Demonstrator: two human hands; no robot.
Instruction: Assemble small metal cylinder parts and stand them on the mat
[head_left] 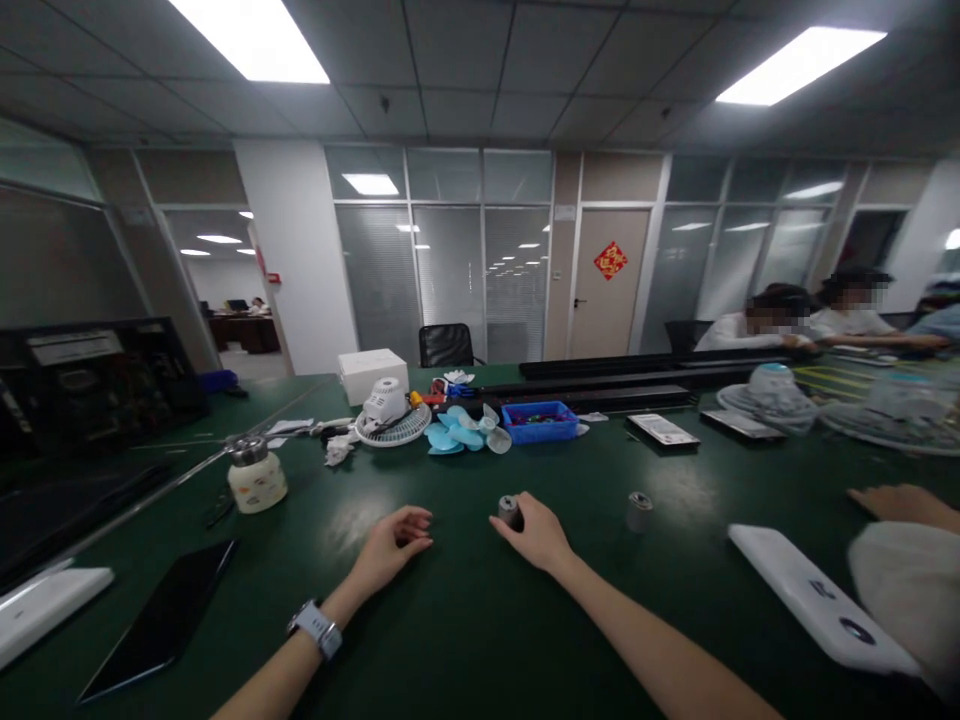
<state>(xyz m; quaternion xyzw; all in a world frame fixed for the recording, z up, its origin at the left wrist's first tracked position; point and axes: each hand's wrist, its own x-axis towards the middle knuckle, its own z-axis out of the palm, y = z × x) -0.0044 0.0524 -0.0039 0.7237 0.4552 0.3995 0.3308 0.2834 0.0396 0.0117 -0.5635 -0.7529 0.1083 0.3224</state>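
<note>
My right hand (pixel 541 535) is wrapped round a small grey metal cylinder (pixel 509 510), with the thumb at its near side. The cylinder stands upright, its top facing up; whether it rests on the table or hangs just above it I cannot tell. A similar grey cylinder (pixel 639 512) stands upright on the green table, to the right of that hand. My left hand (pixel 391 545), below a wristwatch (pixel 316 627), holds nothing. Its fingers are loosely bent, with a gap between thumb and fingers, over the table left of the held cylinder.
Farther back are a white fan unit (pixel 390 425), light-blue fan blades (pixel 456 432) and a blue tray (pixel 541 424) of small parts. A jar (pixel 256 480) and dark panel (pixel 161 620) lie left. A co-worker's hand (pixel 904 505) and white casing (pixel 814 590) are at right.
</note>
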